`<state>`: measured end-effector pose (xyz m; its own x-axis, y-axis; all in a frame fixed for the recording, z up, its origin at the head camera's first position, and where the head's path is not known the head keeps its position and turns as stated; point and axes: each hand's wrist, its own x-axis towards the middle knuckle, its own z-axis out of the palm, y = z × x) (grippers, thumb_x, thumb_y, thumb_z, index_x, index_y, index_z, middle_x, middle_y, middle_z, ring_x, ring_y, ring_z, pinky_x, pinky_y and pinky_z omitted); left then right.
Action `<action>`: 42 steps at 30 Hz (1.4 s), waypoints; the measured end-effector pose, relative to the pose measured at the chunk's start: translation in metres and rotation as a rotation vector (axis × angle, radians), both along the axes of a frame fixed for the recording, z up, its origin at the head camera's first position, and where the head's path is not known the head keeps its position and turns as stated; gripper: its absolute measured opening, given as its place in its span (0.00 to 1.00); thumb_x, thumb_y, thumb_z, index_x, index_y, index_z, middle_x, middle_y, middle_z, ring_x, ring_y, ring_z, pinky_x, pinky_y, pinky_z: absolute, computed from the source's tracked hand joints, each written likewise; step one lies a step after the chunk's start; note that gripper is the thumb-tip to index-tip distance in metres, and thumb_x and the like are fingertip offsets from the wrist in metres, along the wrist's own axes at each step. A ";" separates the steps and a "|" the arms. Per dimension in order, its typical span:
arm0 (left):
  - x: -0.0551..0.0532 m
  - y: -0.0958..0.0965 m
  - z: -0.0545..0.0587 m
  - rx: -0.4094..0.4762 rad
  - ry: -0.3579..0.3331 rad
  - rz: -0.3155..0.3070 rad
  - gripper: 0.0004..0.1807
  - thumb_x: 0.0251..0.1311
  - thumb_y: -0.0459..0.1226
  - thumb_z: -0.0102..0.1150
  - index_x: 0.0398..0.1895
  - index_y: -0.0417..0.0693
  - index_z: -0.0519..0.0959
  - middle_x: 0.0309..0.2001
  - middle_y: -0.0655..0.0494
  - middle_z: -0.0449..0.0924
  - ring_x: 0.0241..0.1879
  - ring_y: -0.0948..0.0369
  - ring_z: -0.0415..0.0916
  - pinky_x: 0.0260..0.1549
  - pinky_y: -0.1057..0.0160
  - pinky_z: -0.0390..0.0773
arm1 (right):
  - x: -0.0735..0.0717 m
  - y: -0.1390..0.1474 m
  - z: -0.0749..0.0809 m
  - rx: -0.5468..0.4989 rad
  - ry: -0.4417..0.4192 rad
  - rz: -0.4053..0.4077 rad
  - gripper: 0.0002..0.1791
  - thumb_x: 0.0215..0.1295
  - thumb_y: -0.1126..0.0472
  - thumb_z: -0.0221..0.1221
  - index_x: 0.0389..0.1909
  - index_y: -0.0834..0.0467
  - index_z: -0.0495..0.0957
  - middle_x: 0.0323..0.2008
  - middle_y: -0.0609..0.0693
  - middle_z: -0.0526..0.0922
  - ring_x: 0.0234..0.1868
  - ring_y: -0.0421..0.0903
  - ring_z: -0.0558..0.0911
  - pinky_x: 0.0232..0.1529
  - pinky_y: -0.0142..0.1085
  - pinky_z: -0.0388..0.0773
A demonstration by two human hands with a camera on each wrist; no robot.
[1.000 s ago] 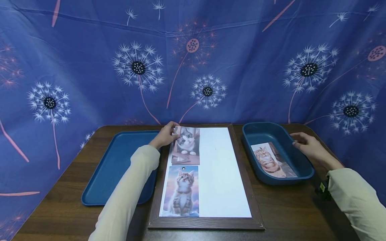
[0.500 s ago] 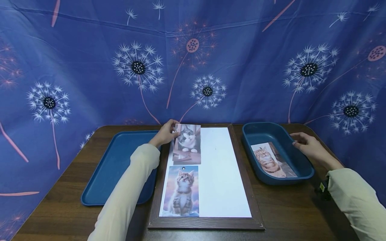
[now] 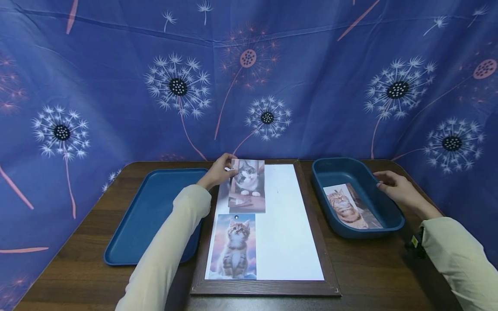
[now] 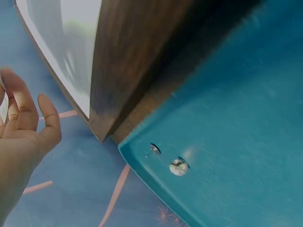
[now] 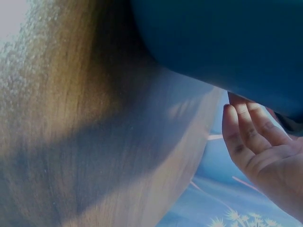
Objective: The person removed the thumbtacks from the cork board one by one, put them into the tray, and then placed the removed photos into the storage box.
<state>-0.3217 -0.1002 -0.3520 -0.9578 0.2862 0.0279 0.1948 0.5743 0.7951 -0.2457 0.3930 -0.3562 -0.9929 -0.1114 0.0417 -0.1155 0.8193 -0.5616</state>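
Observation:
In the head view my left hand (image 3: 218,172) pinches a photo print of a grey-and-white cat (image 3: 249,183) by its upper left edge. The print hovers over or lies on a framed whiteboard (image 3: 292,224); I cannot tell which. Below it, a kitten photo print (image 3: 233,250) lies on the board with a small round silver magnet (image 3: 236,217) at its top. My right hand (image 3: 400,190) rests at the right rim of a deep blue tub (image 3: 359,172), fingers loosely extended. An orange cat photo print (image 3: 346,207) lies inside the tub.
A flat blue tray (image 3: 151,220) stands left of the board, its right part hidden by my sleeve. In the left wrist view two silver round magnets (image 4: 179,166) sit in its corner. A blue dandelion-patterned cloth (image 3: 311,86) hangs behind the wooden table (image 3: 365,276).
My left hand has moved slightly right, carrying the grey-and-white cat print with it, so more white board shows at its left. The right hand has stayed at the tub.

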 end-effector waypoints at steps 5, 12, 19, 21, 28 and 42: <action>0.000 0.007 0.000 -0.007 0.003 -0.024 0.23 0.61 0.33 0.54 0.58 0.43 0.62 0.36 0.50 0.66 0.36 0.56 0.67 0.36 0.62 0.68 | -0.001 -0.001 -0.001 0.001 0.000 -0.014 0.24 0.70 0.60 0.44 0.60 0.70 0.59 0.48 0.74 0.70 0.47 0.66 0.72 0.37 0.46 0.74; -0.001 0.018 0.000 -0.001 -0.002 -0.030 0.23 0.61 0.33 0.54 0.59 0.45 0.62 0.38 0.49 0.67 0.36 0.56 0.67 0.38 0.61 0.69 | 0.000 -0.002 -0.002 0.008 0.027 -0.010 0.23 0.69 0.61 0.44 0.59 0.71 0.60 0.47 0.73 0.71 0.45 0.63 0.73 0.35 0.42 0.74; -0.003 0.032 0.000 0.018 0.021 -0.055 0.23 0.59 0.33 0.55 0.58 0.45 0.63 0.33 0.52 0.68 0.26 0.60 0.66 0.34 0.64 0.68 | 0.000 -0.003 -0.001 0.010 0.018 -0.013 0.23 0.69 0.60 0.44 0.59 0.71 0.60 0.47 0.72 0.71 0.46 0.63 0.72 0.35 0.42 0.73; -0.003 0.036 0.000 0.023 0.022 -0.065 0.23 0.59 0.33 0.55 0.58 0.45 0.63 0.32 0.52 0.67 0.27 0.60 0.65 0.34 0.64 0.68 | 0.000 -0.003 -0.001 0.008 0.009 -0.013 0.24 0.70 0.60 0.44 0.60 0.71 0.59 0.48 0.73 0.70 0.47 0.65 0.72 0.36 0.43 0.74; -0.002 0.051 0.003 0.034 0.026 -0.092 0.24 0.59 0.33 0.55 0.58 0.46 0.63 0.33 0.50 0.71 0.23 0.60 0.67 0.32 0.65 0.69 | 0.000 -0.003 -0.001 -0.003 -0.007 -0.021 0.24 0.70 0.60 0.43 0.61 0.71 0.58 0.49 0.74 0.69 0.48 0.66 0.71 0.39 0.49 0.73; -0.001 0.082 0.016 0.037 0.060 -0.127 0.24 0.58 0.33 0.57 0.57 0.47 0.64 0.27 0.54 0.72 0.24 0.58 0.72 0.32 0.66 0.70 | 0.001 -0.004 0.001 0.005 0.047 -0.019 0.22 0.67 0.63 0.47 0.58 0.71 0.62 0.47 0.74 0.71 0.46 0.66 0.73 0.35 0.44 0.75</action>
<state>-0.3224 -0.0182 -0.3360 -0.9101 0.4030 0.0965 0.3118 0.5128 0.7999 -0.2444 0.3892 -0.3550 -0.9918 -0.0927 0.0878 -0.1259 0.8241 -0.5522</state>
